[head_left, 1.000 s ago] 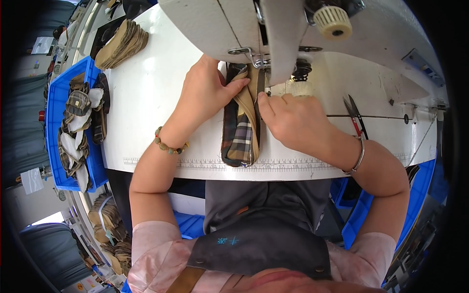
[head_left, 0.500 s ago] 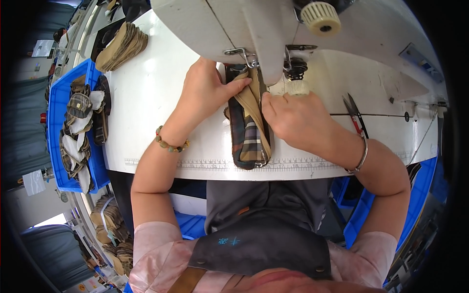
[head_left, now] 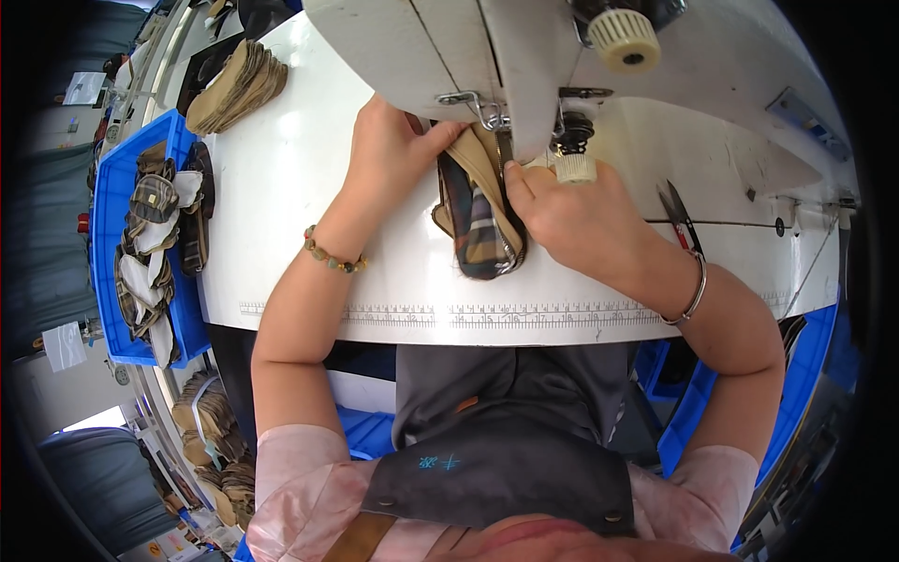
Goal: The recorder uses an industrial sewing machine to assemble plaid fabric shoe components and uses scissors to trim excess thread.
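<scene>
Head view: zippered plaid-and-tan fabric piece (head_left: 487,211) lay on the white sewing table (head_left: 375,281), its upper end beneath the sewing machine (head_left: 421,56) head, lower end short of the printed ruler scale (head_left: 524,317). Left hand (head_left: 395,150): thumb at the piece's upper left edge, other fingertips hidden; could not tell whether it gripped. Right hand (head_left: 573,208): fingers curled, tips against the right, zippered edge; pinch or mere contact, could not tell. Thread snips (head_left: 681,217) lay right of that hand. Far left, blue bin (head_left: 106,244) held more plaid pieces (head_left: 150,201).
</scene>
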{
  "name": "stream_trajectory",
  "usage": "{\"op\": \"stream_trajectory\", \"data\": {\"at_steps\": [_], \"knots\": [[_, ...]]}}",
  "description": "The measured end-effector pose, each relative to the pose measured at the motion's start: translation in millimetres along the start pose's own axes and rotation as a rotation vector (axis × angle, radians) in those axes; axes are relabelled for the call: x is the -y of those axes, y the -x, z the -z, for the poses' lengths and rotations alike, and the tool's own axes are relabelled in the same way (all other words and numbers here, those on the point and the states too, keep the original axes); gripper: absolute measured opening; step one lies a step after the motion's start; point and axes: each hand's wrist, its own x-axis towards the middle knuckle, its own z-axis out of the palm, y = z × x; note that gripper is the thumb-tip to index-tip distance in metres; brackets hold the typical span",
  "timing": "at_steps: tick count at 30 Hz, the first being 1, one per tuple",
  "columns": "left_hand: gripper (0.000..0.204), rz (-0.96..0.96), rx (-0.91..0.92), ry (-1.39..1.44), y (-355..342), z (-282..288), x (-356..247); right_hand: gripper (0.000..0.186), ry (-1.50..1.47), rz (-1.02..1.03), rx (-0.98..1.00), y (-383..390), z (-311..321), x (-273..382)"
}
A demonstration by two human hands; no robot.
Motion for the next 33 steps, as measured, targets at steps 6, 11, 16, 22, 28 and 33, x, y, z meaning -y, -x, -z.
{"op": "stream_trajectory", "data": {"at_steps": [6, 11, 16, 22, 28, 33], "knots": [[0.034, -0.055, -0.013, 0.096, -10, -11, 35, 0.005, -0.001, -0.007, 0.043, -1, 0, -1], [0.037, -0.180, -0.019, 0.073, -15, -12, 37, 0.008, 0.087, -0.033, 0.095, -2, -4, -9], [0.037, 0.015, 0.043, 0.175, 13, 10, 33, 0.018, -0.091, -0.072, 0.072, -4, 10, -1], [0.030, 0.301, -0.070, 0.742, 108, 41, 26, 0.029, -0.809, -0.479, 0.254, 8, 55, 42], [0.036, 0.445, -0.345, 0.907, 202, 40, 22, 0.049, -1.265, -0.605, 0.147, 53, 71, 108], [0.038, 0.555, -0.447, 1.085, 251, 31, 4, 0.046, -1.205, -0.609, 0.023, 78, 47, 156]]}}
